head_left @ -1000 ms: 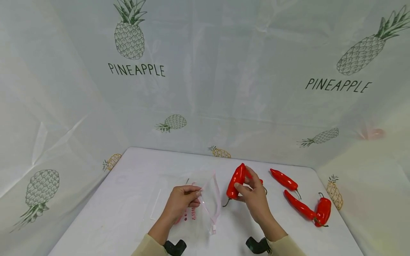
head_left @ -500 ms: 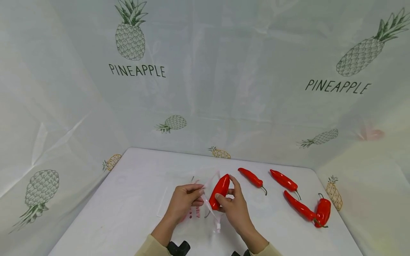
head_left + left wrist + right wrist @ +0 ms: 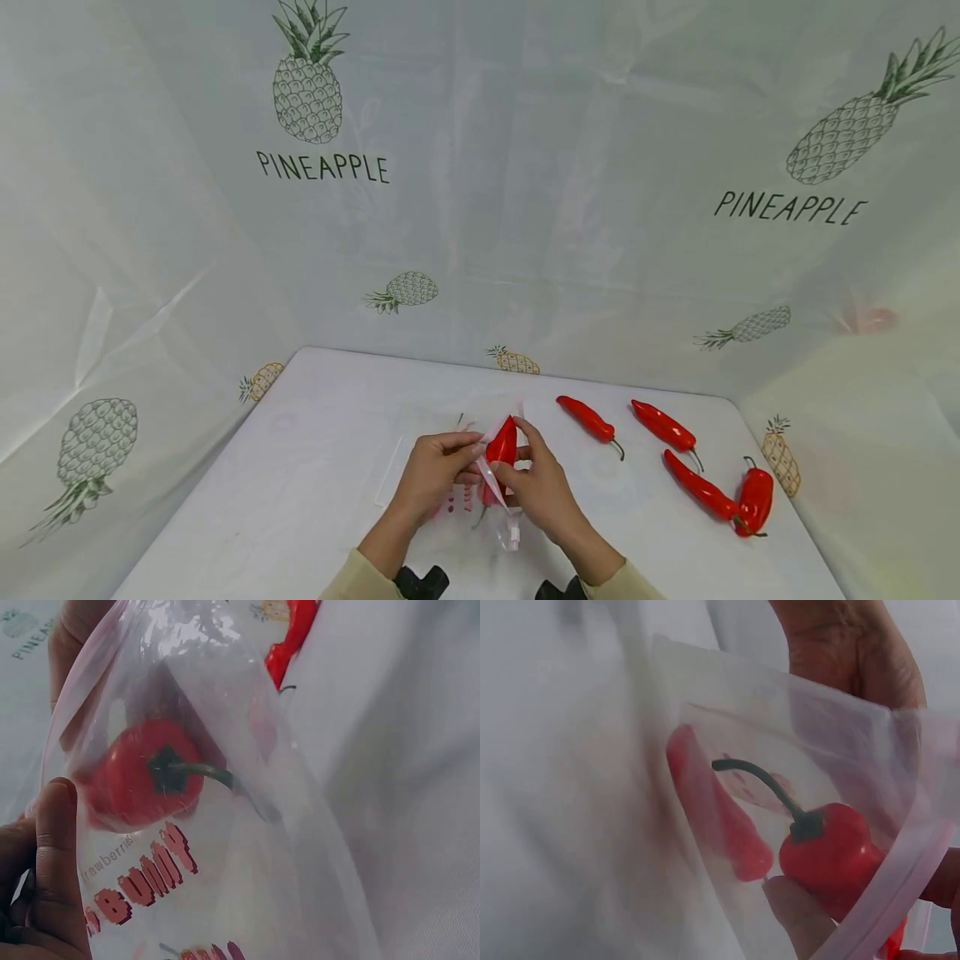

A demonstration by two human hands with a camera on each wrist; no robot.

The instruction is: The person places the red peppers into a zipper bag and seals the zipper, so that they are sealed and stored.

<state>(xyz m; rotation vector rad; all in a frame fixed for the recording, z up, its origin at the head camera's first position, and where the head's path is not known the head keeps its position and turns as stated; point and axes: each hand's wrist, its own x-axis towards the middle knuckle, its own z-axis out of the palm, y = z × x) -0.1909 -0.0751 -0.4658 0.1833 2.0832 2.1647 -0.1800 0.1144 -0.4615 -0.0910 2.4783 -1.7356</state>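
The left hand [image 3: 435, 471] pinches a clear, pink-rimmed bag [image 3: 225, 855] near its mouth while the right hand [image 3: 543, 492] has its grip clamped on a red pepper [image 3: 502, 443], stem end inside.

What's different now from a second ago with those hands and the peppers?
The right hand carried a glossy red pepper leftward; its stem end is now inside the clear plastic bag with pink edging. The left hand, still pinching the bag's edge, shifted slightly right. Neither hand let go; the four loose red peppers stayed put on the white tabletop.
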